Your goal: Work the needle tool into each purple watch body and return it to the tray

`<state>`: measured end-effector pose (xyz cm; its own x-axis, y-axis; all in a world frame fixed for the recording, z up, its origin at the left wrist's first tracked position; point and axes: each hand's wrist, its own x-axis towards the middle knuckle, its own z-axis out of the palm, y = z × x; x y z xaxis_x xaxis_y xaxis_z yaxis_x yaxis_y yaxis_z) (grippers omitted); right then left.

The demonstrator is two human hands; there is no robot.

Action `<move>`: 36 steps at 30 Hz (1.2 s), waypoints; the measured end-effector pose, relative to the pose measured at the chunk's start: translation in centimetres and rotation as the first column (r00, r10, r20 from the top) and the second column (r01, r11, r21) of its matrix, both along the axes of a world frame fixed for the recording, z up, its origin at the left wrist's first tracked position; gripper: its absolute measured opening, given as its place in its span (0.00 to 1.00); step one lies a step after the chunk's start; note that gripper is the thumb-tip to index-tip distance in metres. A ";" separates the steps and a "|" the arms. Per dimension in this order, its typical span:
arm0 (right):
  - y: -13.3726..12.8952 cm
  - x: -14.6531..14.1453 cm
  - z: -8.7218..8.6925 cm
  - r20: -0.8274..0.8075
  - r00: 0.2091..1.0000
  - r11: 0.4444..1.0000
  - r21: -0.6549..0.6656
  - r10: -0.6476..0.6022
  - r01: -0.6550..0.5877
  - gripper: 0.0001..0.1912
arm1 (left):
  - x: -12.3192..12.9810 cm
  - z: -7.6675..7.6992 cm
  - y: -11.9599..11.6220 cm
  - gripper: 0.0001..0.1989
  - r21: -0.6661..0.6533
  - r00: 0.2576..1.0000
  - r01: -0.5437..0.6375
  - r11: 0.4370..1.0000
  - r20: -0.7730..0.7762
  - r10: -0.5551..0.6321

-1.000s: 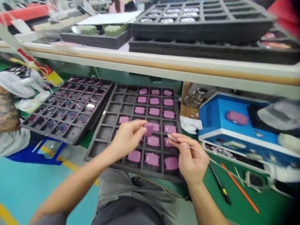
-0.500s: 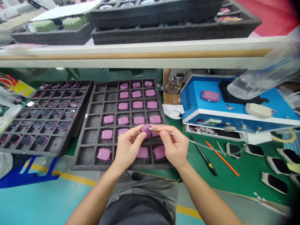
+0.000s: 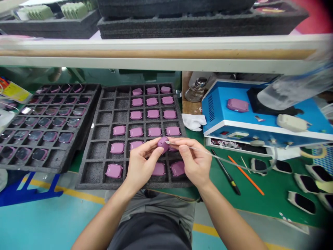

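A small purple case (image 3: pixel 163 143) is pinched between the thumb and fingers of my left hand (image 3: pixel 142 161), above a black foam tray (image 3: pixel 102 132). My right hand (image 3: pixel 194 161) grips the end of a thin clear tube (image 3: pixel 208 152), its tip against the purple case. From there the tube runs right in a loop towards the blue machine (image 3: pixel 215 111). Beneath my hands the tray holds several purple cases (image 3: pixel 136 132) in its compartments; my hands hide some of them.
To the left, another foam tray (image 3: pixel 58 152) holds dark-screened purple cases. A shelf edge (image 3: pixel 166 62) crosses above the bench. At right lie a black pen (image 3: pixel 226 172), an orange stick (image 3: pixel 246 175) and several pale cases (image 3: pixel 301 202). A glass bottle (image 3: pixel 196 89) stands behind.
The view has shifted slightly, moving the left tray and shelf in the picture. Both hands keep the purple case and tube tip together; the case appears slightly turned.
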<state>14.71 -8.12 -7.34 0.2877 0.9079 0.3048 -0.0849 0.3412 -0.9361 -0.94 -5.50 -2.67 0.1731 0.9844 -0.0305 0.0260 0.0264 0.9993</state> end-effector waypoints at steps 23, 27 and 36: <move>1.4 -0.2 0.6 -0.064 0.996 0.998 0.038 0.057 -0.055 0.11 | -0.3 -0.2 0.9 0.22 0.048 0.991 -0.025 0.999 -0.130 0.031; 1.4 -0.2 0.4 -0.074 0.994 0.997 0.039 0.075 -0.073 0.11 | -0.3 -0.2 0.9 0.20 0.050 0.993 -0.034 0.998 -0.115 0.040; 1.5 -0.1 0.3 -0.066 0.994 0.995 0.055 0.082 -0.079 0.10 | -0.4 -0.2 0.9 0.20 0.025 0.993 -0.047 0.999 -0.106 0.049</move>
<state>14.63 -6.64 -7.04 0.2362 0.9122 0.3348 -0.1771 0.3792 -0.9082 -1.33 -4.59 -2.91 0.1223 0.9922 -0.0240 0.1315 0.0078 0.9913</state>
